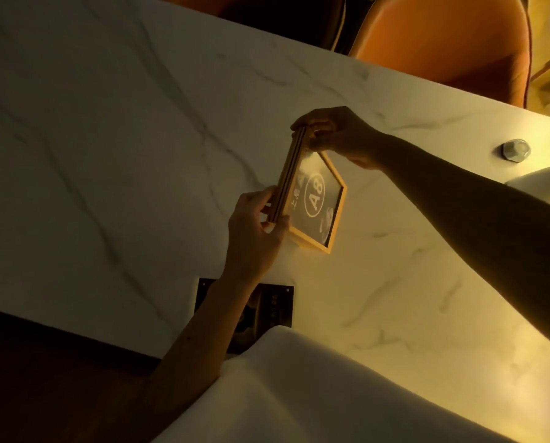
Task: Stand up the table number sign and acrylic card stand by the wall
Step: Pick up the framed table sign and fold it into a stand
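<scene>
Dim amber light falls on a white marble-veined bench (113, 161). Above its middle both hands hold the table number sign (315, 199) tilted: left hand (254, 238) fingers pinch its base at 7 o'clock, right hand (340, 132) fingers grip its 12 o'clock end. Gold house-shaped frame, clear panel, circled "A8"; smaller characters unreadable

Restaurant (marble table (139, 155), numbered sign (315, 199))
</scene>
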